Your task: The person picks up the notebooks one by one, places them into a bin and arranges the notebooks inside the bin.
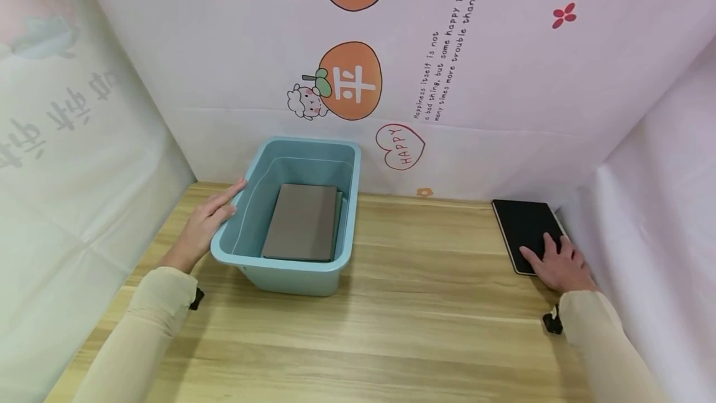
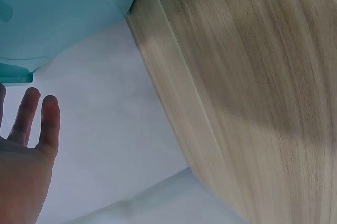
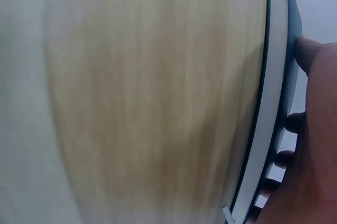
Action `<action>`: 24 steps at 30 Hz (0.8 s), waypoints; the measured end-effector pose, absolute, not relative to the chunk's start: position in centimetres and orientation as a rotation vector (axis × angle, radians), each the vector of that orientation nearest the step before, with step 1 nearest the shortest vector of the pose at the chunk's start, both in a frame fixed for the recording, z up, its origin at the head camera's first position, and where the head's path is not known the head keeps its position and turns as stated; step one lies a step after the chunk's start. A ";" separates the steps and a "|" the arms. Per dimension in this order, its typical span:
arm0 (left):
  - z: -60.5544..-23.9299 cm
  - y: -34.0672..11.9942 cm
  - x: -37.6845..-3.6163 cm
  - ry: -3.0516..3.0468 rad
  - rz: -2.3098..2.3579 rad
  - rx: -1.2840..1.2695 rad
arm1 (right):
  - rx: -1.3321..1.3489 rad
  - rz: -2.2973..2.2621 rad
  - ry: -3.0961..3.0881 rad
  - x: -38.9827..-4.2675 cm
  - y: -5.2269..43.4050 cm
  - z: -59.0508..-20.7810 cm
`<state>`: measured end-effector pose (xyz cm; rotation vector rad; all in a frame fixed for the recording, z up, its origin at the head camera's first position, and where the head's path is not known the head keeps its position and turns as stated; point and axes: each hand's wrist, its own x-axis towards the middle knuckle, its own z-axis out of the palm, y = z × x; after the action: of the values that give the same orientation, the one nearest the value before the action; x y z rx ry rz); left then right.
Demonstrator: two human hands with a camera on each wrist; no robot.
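Observation:
A light blue plastic bin (image 1: 342,204) stands on the wooden table (image 1: 425,303) at the back left. A grey-brown flat book (image 1: 302,222) lies inside it. My left hand (image 1: 209,222) lies with straight fingers against the bin's outer left wall near the rim. In the left wrist view the bin (image 2: 63,13) is just above my left hand (image 2: 26,155). A black-covered book (image 1: 523,226) lies at the far right of the table. My right hand (image 1: 559,263) rests on its near end with fingers spread. Seen edge-on, the black book (image 3: 271,103) shows white pages beside my right hand (image 3: 316,129).
White printed sheets wall the table at the back (image 1: 503,79), left (image 1: 67,173) and right (image 1: 660,191). Bare wood (image 3: 147,103) stretches between the bin and the black book and across the front.

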<state>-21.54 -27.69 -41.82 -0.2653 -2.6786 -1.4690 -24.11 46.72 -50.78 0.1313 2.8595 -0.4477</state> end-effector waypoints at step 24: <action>-41.8 -27.9 -21.6 -2.687 -1.475 -0.277 | 0.111 -0.354 2.866 -24.9 45.6 -49.2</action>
<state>-21.59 -27.87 -41.84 -0.2767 -2.6870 -1.4754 -24.90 45.60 -49.25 0.1112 2.8656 -0.3539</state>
